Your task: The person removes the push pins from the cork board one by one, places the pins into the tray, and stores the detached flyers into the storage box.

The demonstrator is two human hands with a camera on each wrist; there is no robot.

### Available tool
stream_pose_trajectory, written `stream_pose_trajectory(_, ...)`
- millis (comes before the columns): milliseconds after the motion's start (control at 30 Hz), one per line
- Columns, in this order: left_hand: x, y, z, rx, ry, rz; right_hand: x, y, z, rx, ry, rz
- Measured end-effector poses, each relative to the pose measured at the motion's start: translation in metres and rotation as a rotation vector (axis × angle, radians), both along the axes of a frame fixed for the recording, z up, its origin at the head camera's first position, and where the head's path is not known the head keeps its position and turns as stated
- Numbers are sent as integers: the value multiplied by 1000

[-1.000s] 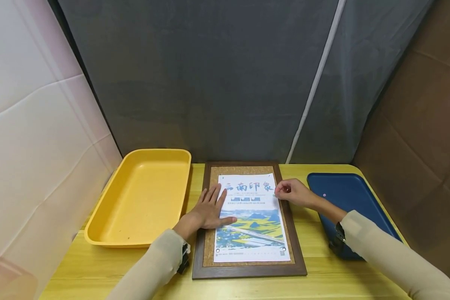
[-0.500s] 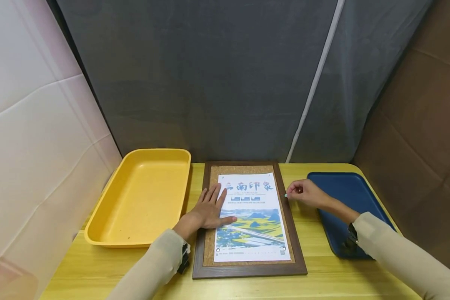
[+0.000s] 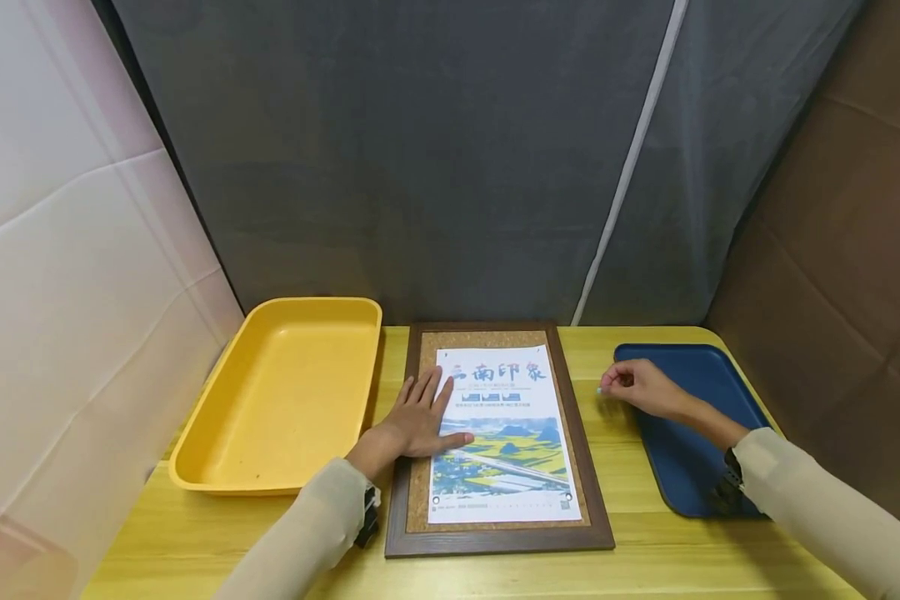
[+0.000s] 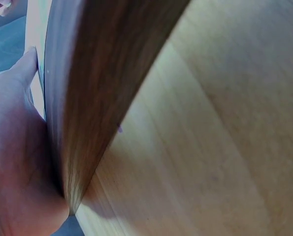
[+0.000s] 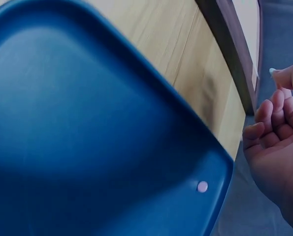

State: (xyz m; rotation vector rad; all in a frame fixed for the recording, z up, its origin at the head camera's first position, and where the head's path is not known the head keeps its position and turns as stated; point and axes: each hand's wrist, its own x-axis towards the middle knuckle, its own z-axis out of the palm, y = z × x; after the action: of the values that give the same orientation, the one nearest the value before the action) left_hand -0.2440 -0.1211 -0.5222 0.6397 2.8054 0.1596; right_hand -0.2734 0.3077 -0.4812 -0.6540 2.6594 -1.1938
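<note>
My left hand (image 3: 414,421) lies spread over the left edge of a printed poster (image 3: 498,471) with blue Chinese lettering and a landscape picture. Under the poster is a brown-framed cork board (image 3: 483,340). In the left wrist view, the thumb side of that hand (image 4: 18,147) rests against the frame (image 4: 102,88). My right hand (image 3: 645,390) is raised between the board and the blue tray (image 3: 708,500). Its thumb and finger pinch a tiny pale blue-green thumbtack (image 3: 600,390), partly hidden by the fingertips. One pink thumbtack (image 5: 202,187) sits in a tray corner.
At the left stands a yellow tray (image 3: 292,400) with a raised rim. Shiny round fasteners (image 3: 436,500) show at the poster's bottom corners. The wooden table (image 3: 345,575) is bounded by a grey back wall (image 3: 420,167) and side panels.
My right hand has moved right, from the poster's right edge to beside the blue tray, with the pale thumbtack between its fingers. The left hand, poster and board have stayed in place.
</note>
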Motion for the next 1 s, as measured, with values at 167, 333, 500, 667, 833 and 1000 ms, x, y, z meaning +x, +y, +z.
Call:
stream_pose_trajectory(167,-1,0,-2,8,16,-6,1,11,2,15,12,-10)
stream_pose_trajectory(333,1,-1,-1,-4,-1,-9,4,22,2,25,16,-22)
stream_pose_trajectory(500,2,-1,1,-5,-8,-13,7,32,1,31,26,-30)
stream_pose_trajectory(667,0,-1,-1,-9,0,-12,7,41,0,40,42,-57)
stream_pose_trajectory(833,-1,0,-1,-7,-3,-7,4,53,-4,62,67,-95)
stream_pose_trajectory(1000,-1,0,-1,-3,3,-3,2,66,-7,91,75,-128)
